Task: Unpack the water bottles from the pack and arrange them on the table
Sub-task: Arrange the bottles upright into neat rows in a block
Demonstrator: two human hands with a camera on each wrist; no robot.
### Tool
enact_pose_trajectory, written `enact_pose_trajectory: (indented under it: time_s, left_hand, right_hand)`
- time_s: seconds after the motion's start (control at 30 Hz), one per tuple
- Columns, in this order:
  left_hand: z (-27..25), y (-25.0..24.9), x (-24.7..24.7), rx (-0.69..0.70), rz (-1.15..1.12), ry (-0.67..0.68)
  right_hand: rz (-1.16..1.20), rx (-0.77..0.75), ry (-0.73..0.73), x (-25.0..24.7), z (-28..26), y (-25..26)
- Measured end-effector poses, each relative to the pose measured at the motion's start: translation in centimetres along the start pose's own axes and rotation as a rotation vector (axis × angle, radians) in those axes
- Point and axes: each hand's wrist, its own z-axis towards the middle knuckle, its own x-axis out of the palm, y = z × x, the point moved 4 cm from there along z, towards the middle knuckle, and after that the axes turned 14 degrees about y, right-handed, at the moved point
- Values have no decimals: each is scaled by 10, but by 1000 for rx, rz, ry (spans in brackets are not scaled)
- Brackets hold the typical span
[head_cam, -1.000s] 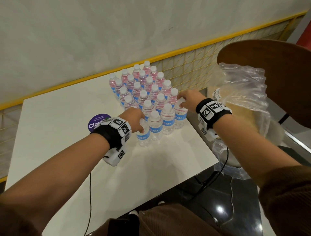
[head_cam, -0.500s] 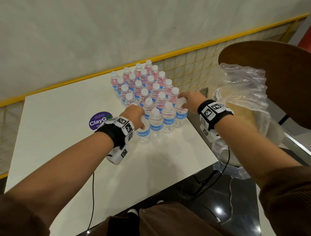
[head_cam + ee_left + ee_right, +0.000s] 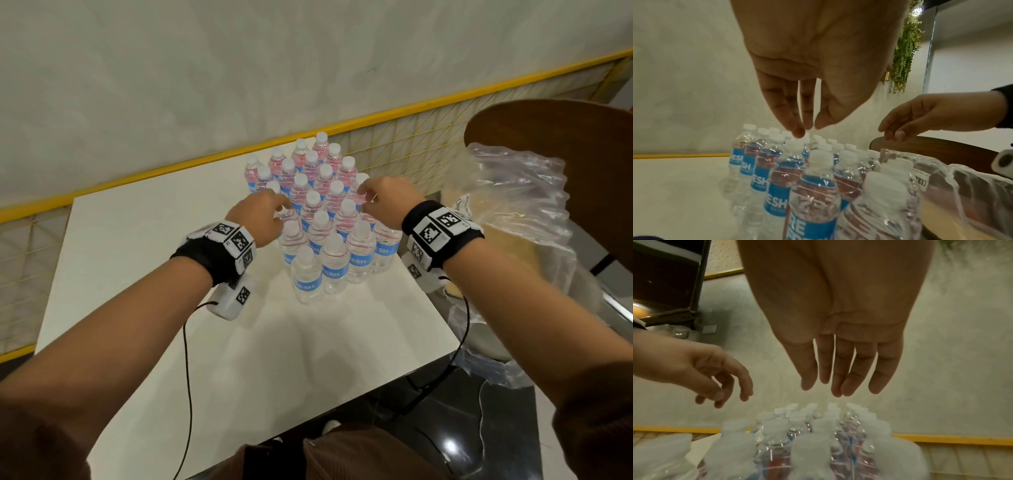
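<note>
Several clear water bottles [image 3: 320, 233] with white caps and blue labels stand upright in a tight cluster on the white table [image 3: 171, 325], toward its far right side. My left hand [image 3: 279, 214] hovers over the cluster's left side, fingers hanging relaxed above the caps [image 3: 797, 144] and holding nothing. Over the right side floats my right hand [image 3: 363, 197], its fingers [image 3: 838, 386] nearly straight and empty. The empty clear plastic pack wrap [image 3: 513, 212] lies crumpled on a chair to the right.
A brown wooden chair [image 3: 565, 137] stands right of the table under the wrap. A yellow rail [image 3: 445, 102] with wire mesh runs behind the table against a pale wall. Black wrist cables [image 3: 186, 377] trail over the near table edge. The floor below is dark and glossy.
Both hands have come off the front-row end bottles they were touching. They now hover higher and farther back over the cluster. The bottles stay in place.
</note>
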Motion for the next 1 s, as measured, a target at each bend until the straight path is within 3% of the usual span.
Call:
enact_pose_trajectory:
  time_s: [0.27,0.43,0.67,0.87,1.0]
  left_hand:
    - [23,8,18,89,89,254]
    - [31,10,22,137,50,217]
    - [38,17,27,167,13,222]
    - [36,9,22,156,120,237]
    - [49,-9,13,221,129,202]
  right_hand:
    - [-77,-39,153,15,32,50]
    - [-101,-43,217,32,45,61]
    - [-98,-75,202,34,48,56]
    - [48,37,57,-2,51,27]
    - [-63,124,203,-1,57,15]
